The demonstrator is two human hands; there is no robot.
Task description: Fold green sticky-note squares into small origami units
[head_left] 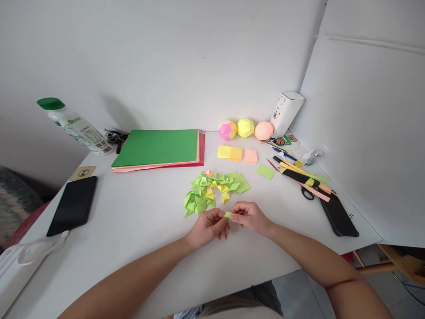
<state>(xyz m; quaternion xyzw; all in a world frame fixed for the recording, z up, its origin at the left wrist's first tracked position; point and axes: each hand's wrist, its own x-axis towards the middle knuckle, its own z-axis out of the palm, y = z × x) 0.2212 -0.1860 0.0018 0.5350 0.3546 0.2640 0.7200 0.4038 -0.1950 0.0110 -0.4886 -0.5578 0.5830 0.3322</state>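
My left hand [207, 226] and my right hand [250, 217] meet low over the white table [139, 221], both pinching a small folded green paper piece [228, 214] between their fingertips. Just beyond them lies a heap of folded green and yellow paper units [212, 190]. Farther back sit small pads of yellow [229, 153], orange [250, 156] and green [265, 171] square paper. Three paper balls, pink [227, 130], yellow [245, 127] and orange [264, 130], stand at the back.
A stack of coloured sheets with green on top [159, 148] lies back left, beside a bottle [75, 126] and keys [114, 137]. A black phone [73, 204] lies at left. Pens, scissors [303, 181], a glue bottle [310, 156], a white box [285, 113] and another phone [338, 217] crowd the right.
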